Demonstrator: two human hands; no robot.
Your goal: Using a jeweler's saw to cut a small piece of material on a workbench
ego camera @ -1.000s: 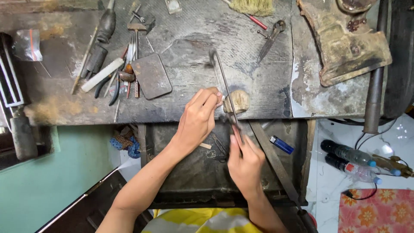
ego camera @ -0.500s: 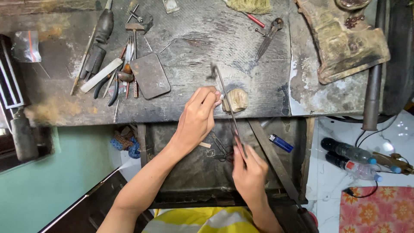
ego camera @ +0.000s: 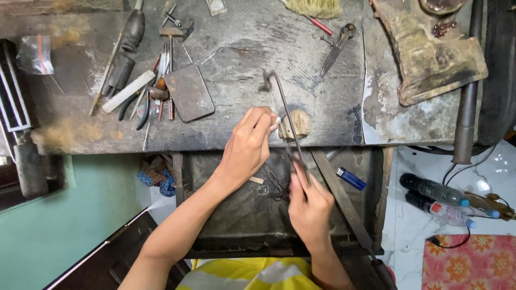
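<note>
Low in the centre of the frame my right hand (ego camera: 310,207) has its grip wrapped round the handle of one jeweller's saw (ego camera: 285,115), whose frame slants up over the worktop (ego camera: 236,48) edge. Above-left, my left hand (ego camera: 248,145) pinches a small piece against one wooden peg (ego camera: 295,124), touching the blade. Since a moment ago the saw has slid lower, towards me

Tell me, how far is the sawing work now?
Done: tools lie laid out on the bench. In hand: the right hand grips the saw frame and the left hand pinches a small piece against the wooden peg. Left: I cannot see the cut.
</note>
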